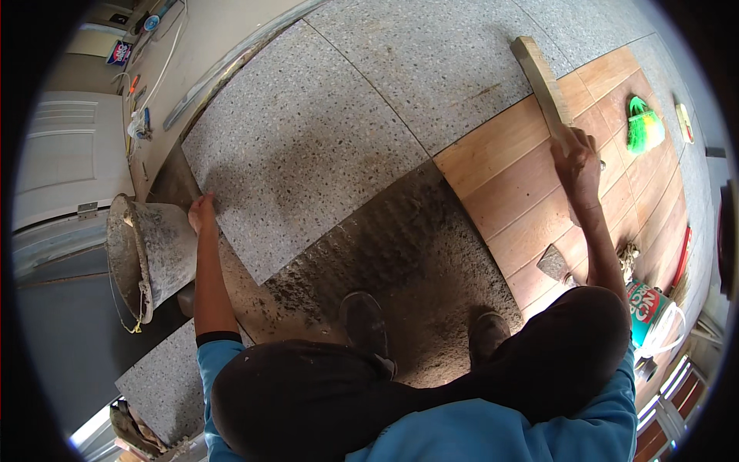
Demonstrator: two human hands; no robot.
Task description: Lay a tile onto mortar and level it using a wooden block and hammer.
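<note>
My left hand (pixel 202 208) has its fingers curled on the left edge of a speckled grey terrazzo tile (pixel 300 138). My right hand (pixel 576 158) grips a long wooden bar (pixel 539 77) held over wood-look floor tiles (pixel 516 215). Dark mortar (pixel 392 239) with ridges lies below the terrazzo tile, around my shoes. A dirty bucket (pixel 165 246) lies tipped on its side beside my left hand. A small trowel (pixel 553 263) rests on the wood-look tiles below my right hand.
A green brush (pixel 640 127) lies at the right, above a red tool (pixel 683 258) and a labelled pail (pixel 647 312). Small tools (pixel 142 123) and cords sit along the left ledge near a white door (pixel 69 154). Another terrazzo piece (pixel 162 377) is at the lower left.
</note>
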